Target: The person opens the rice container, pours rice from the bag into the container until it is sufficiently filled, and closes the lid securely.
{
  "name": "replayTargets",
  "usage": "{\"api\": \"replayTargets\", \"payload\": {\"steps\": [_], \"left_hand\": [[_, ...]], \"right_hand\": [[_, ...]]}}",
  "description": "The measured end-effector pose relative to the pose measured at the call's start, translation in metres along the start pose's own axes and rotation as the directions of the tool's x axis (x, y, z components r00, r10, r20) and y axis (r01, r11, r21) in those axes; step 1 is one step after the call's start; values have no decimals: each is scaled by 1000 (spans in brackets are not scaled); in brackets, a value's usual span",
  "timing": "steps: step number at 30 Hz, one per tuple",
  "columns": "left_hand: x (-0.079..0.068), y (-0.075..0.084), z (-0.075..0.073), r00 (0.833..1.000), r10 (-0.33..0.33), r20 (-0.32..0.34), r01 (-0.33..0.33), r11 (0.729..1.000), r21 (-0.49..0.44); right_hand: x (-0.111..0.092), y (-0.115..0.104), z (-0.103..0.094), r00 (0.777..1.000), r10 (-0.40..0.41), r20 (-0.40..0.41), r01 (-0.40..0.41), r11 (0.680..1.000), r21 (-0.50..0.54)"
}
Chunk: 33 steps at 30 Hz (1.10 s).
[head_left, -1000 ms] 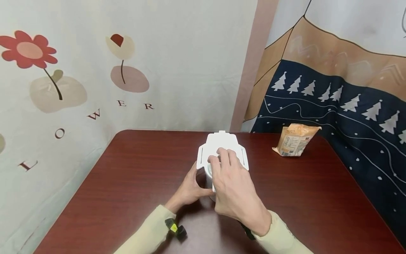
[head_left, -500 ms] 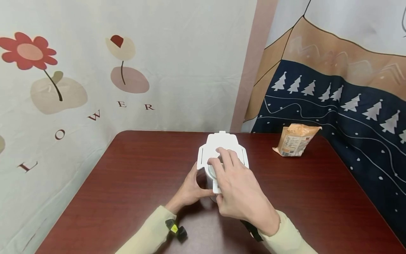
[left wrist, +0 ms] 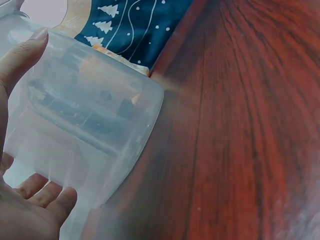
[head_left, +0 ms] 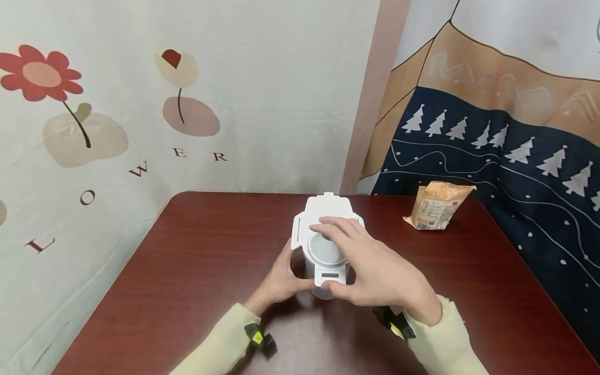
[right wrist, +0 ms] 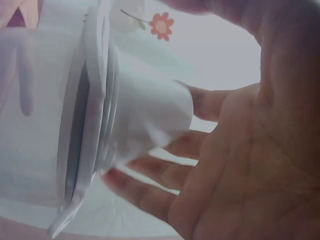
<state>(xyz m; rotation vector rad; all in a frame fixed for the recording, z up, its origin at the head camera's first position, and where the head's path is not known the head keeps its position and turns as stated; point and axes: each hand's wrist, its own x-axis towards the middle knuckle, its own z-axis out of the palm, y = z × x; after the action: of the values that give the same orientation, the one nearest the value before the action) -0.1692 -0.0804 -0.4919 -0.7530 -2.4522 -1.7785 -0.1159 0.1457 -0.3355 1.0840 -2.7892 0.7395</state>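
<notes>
A translucent plastic container [left wrist: 85,115] stands on the table in front of me. Its white lid [head_left: 326,205] has side flaps spread outward and a slotted front tab. From the lid's middle rises a round, tapering cap [right wrist: 150,107], pale in colour. My left hand [head_left: 280,278] grips the container's side, its thumb and fingers on opposite walls in the left wrist view. Over the lid, my right hand [head_left: 375,263] spans the cap loosely. Its fingers reach past the far side while the thumb is by the front tab. Whether it touches the lid I cannot tell.
An orange and cream packet [head_left: 436,205] stands at the back right of the dark red wooden table [head_left: 211,250]. Behind the table hang a pale flower-print cloth [head_left: 262,94] and a navy tree-print cloth [head_left: 469,151].
My right hand has shifted right and turned, its fingers spreading off the lid's middle so the round cap and front tab show. The left hand and container have stayed put.
</notes>
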Motion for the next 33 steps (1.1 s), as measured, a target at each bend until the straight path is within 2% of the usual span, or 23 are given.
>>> {"api": "replayTargets", "payload": {"steps": [6, 14, 19, 24, 29, 33], "left_hand": [[1, 2, -1, 1000, 9, -4, -9, 1000, -1], [1, 2, 0, 1000, -18, 11, 18, 997, -71], [-1, 2, 1, 999, -44, 15, 46, 996, -82], [-2, 0, 2, 999, -51, 13, 52, 994, -91], [-1, -1, 2, 999, -41, 17, 43, 993, -113], [-1, 0, 2, 999, -39, 21, 41, 992, -117]], "right_hand": [[1, 13, -13, 1000, -12, 0, 12, 994, 106], [4, 39, -20, 995, -33, -90, 49, 982, 183], [5, 53, -21, 992, 10, -125, 22, 966, 257], [8, 68, -18, 985, 88, -150, -40, 953, 302], [12, 78, -18, 982, 146, -119, -97, 934, 343], [19, 77, -23, 979, 191, -74, -148, 910, 388]]}}
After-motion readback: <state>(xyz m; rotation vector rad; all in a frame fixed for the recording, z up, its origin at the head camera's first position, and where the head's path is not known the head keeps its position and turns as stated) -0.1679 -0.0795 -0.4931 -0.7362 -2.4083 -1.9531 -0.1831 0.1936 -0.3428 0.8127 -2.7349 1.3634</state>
